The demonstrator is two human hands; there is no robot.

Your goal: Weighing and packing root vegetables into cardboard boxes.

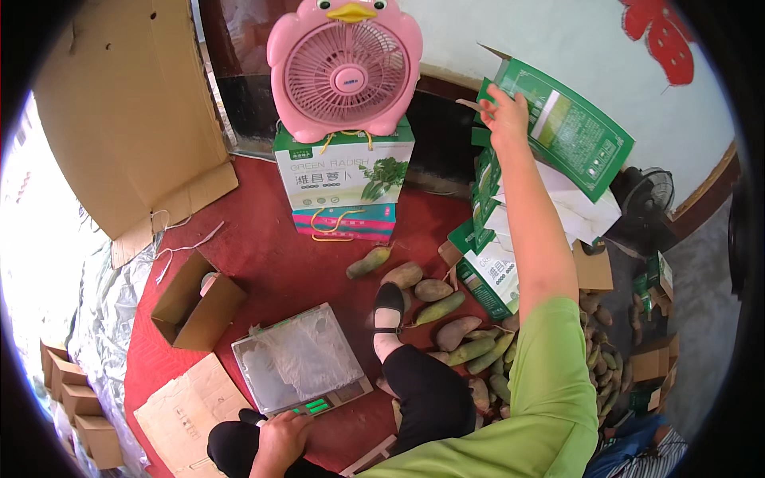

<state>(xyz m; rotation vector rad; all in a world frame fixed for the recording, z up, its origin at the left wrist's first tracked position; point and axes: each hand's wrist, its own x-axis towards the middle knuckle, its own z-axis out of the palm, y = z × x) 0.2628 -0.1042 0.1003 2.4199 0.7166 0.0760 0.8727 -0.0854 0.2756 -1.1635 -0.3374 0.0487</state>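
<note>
My right arm stretches out to the far right, where my right hand [508, 119] has its fingers closed on the edge of a green printed carton [590, 131]. This carton is tilted above a pile of white and green cartons [550, 199]. My left hand [283, 438] lies by my left knee, its fingers curled together with nothing visible in them. Just beyond it is a flat electronic scale [295, 358] with a crumpled clear plastic sheet on its plate and a green lit display. Several green radishes [438, 309] and brownish tubers [457, 333] lie around my right foot.
A pink bird-shaped fan [348, 80] stands on stacked gift boxes [343, 179]. An open brown box [199, 303] and flat cardboard [187, 418] lie at the left. More radishes heap up [606, 366] beyond my right arm. A dark fan [649, 191] stands near the wall.
</note>
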